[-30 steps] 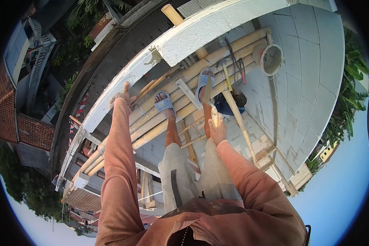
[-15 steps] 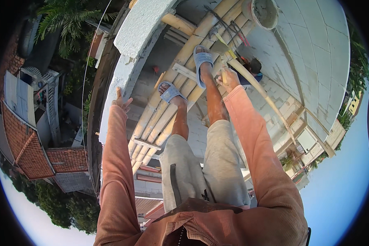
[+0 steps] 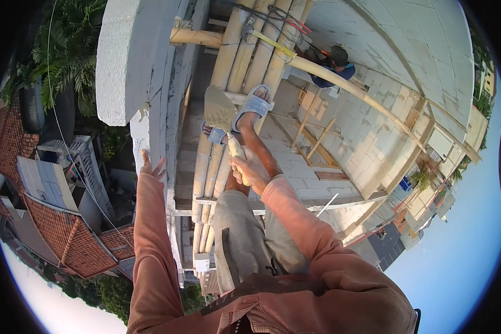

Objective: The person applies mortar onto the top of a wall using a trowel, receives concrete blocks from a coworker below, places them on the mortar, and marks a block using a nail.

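My right hand [image 3: 249,170] is closed round the pale handle of a trowel [image 3: 220,109], held in front of me above the bamboo poles. Grey mortar coats its broad blade, which points away from me and partly hides my left sandal. On the left, my left hand [image 3: 151,167] rests against the white wall [image 3: 148,131], fingers apart and holding nothing. Just beyond it, a thick white block [image 3: 117,72] stands on the wall, with a smear of mortar near the step between them.
My sandalled feet stand on bundled bamboo poles [image 3: 240,72] high above a floor. A hammer [image 3: 248,28] and dark cables [image 3: 273,19] lie at their far end. Another person [image 3: 333,67] is lower down on the right, behind a slanting pole [image 3: 350,94]. Tiled roofs [image 3: 55,222] lie far below, left.
My right hand has swung left to the middle, bringing the mortar-covered trowel blade into plain sight. The view has shifted, and the bucket at the top right has left it. My left hand stays at the wall.
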Available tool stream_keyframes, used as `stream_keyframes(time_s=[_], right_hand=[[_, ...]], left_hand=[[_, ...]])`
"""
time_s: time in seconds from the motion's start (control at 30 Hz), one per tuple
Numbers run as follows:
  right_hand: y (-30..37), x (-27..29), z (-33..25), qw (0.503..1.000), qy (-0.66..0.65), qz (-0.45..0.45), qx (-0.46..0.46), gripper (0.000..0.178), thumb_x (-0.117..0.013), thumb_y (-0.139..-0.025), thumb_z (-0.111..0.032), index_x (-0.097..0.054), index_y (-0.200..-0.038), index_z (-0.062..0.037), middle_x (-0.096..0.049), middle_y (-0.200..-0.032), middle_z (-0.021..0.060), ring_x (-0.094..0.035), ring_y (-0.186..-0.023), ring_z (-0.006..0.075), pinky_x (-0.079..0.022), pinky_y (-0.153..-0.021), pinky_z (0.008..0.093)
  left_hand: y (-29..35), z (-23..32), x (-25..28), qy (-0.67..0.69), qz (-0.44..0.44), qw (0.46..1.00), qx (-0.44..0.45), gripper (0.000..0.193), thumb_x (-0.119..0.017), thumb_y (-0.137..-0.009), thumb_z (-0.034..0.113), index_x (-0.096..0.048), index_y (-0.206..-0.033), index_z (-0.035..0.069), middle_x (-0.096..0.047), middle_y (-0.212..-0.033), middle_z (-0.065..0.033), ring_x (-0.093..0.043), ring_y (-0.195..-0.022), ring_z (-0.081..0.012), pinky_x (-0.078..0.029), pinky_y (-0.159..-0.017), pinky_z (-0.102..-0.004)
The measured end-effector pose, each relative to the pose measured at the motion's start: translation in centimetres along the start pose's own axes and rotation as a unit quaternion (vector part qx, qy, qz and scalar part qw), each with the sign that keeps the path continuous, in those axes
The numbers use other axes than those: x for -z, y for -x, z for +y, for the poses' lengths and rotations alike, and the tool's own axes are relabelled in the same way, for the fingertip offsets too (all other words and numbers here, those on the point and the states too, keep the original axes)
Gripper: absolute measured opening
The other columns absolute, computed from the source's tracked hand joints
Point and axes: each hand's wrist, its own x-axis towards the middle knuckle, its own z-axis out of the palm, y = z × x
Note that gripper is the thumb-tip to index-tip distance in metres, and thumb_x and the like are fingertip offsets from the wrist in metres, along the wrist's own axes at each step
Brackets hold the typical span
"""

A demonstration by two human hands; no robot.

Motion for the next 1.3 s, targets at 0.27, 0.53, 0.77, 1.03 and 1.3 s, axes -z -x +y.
stream_keyframes(time_s=[0.27,0.53,0.77,1.03,1.3], right_hand=[[-7.9,0.4,5.7,0.997,-0.072,0.034,0.012,0.029,-0.069,-0.087,-0.02,-0.048,-0.105,-0.0112,-0.051,-0.065,0.0023,-0.048,-0.044,0.0136,-0.038,-0.038,0.0314],[-8.3,0.9,4.6,0.975,-0.213,-0.057,-0.017,0.022,-0.064,-0.087,-0.013,-0.047,-0.1,-0.0092,-0.049,-0.062,0.0002,-0.045,-0.042,0.0106,-0.037,-0.039,0.0277],[-8.1,1.0,3.2,0.973,-0.226,-0.037,-0.02,0.027,-0.064,-0.084,-0.013,-0.042,-0.098,-0.0059,-0.048,-0.065,0.0042,-0.043,-0.04,0.0133,-0.034,-0.035,0.0317],[-7.6,2.3,2.7,0.98,-0.198,-0.015,-0.023,0.026,-0.064,-0.085,-0.011,-0.043,-0.1,-0.0077,-0.049,-0.067,0.0024,-0.045,-0.043,0.0111,-0.037,-0.037,0.029],[-7.9,1.6,3.0,0.979,-0.206,0.007,-0.015,0.022,-0.063,-0.088,-0.009,-0.044,-0.099,-0.007,-0.05,-0.066,0.0027,-0.045,-0.043,0.0103,-0.039,-0.039,0.0269]], left_hand=[[-0.7,0.3,0.5,0.04,0.036,0.998,0.028,0.109,-0.036,-0.065,0.1,-0.014,-0.156,0.044,-0.065,-0.131,0.0104,-0.031,-0.147,-0.0342,0.009,-0.111,-0.07],[0.7,-0.2,0.1,0.144,0.091,0.984,-0.044,0.122,-0.053,-0.071,0.089,-0.004,-0.16,0.021,-0.042,-0.155,0.0002,-0.04,-0.142,-0.0305,-0.006,-0.119,-0.0609],[1.1,0.2,-1.1,0.192,0.122,0.973,-0.046,0.112,-0.063,-0.077,0.075,-0.009,-0.159,0.022,-0.024,-0.162,0.0041,-0.061,-0.123,-0.0253,-0.033,-0.115,-0.0565],[0.2,-1.1,-2.3,0.208,0.08,0.974,-0.051,0.112,-0.06,-0.078,0.078,-0.003,-0.159,0.026,-0.019,-0.164,0.0003,-0.05,-0.134,-0.0264,-0.028,-0.118,-0.0542],[2.3,-0.6,-2.9,0.145,0.087,0.982,-0.081,0.112,-0.057,-0.08,0.079,0.003,-0.16,0.028,-0.009,-0.166,-0.0027,-0.052,-0.134,-0.0283,-0.03,-0.117,-0.0543]])
